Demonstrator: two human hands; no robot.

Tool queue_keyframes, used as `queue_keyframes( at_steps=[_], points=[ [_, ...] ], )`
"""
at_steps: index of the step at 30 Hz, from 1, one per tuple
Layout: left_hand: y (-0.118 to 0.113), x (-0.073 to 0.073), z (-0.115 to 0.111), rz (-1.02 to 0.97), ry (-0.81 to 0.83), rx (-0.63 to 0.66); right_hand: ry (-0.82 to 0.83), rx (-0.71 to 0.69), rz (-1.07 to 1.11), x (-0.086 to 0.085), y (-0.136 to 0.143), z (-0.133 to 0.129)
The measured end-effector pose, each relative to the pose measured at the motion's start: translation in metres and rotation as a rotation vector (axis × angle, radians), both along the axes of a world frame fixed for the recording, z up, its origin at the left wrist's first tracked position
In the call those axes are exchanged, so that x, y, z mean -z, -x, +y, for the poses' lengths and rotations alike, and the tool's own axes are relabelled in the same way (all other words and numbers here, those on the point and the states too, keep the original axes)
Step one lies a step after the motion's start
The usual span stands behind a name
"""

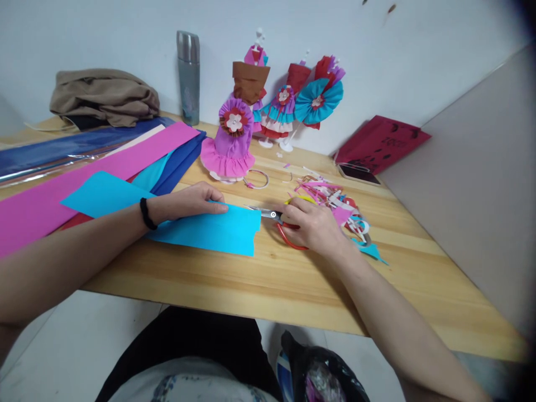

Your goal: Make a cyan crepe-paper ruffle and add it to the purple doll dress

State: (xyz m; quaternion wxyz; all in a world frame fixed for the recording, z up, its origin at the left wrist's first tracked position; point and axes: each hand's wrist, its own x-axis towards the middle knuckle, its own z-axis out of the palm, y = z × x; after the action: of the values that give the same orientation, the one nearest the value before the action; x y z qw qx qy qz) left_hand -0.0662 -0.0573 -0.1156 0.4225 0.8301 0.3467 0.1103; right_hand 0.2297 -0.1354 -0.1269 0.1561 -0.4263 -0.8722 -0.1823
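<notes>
A bright blue strip of crepe paper (209,231) lies across the table's front, its right end cut unevenly. My left hand (195,201) grips its upper edge, thumb on top. In my right hand (312,223) is a pair of scissors (268,213) with one red and one yellow handle loop. The blades point left, at the strip's upper right corner; whether they touch the paper I cannot tell. Just beyond my hands stands a small doll-like stand in a purple and pink paper dress (232,145), with a thin ring (257,179) beside it.
Pink paper strips (104,167) and other coloured sheets cover the left side. Paper scraps (335,204) lie to the right, near a phone (360,174) and a red bag (379,146). A flask (188,78), brown cloth (103,95) and dressed stands (320,100) line the wall. A bin (322,374) sits below.
</notes>
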Motion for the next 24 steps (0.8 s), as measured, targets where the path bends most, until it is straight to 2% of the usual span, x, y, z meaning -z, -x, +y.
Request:
queue_keyframes(
  at_steps=[6, 14, 24],
  points=[
    [0.0, -0.002, 0.0, 0.002, 0.025, -0.009, 0.085, 0.004, 0.037, -0.007, 0.001, -0.002],
    [0.002, 0.003, 0.003, -0.033, 0.019, -0.001, 0.031, 0.016, 0.026, -0.001, -0.002, 0.001],
    [0.001, -0.001, 0.002, -0.021, 0.035, 0.01, -0.027, 0.027, 0.004, 0.005, -0.004, 0.003]
  ],
)
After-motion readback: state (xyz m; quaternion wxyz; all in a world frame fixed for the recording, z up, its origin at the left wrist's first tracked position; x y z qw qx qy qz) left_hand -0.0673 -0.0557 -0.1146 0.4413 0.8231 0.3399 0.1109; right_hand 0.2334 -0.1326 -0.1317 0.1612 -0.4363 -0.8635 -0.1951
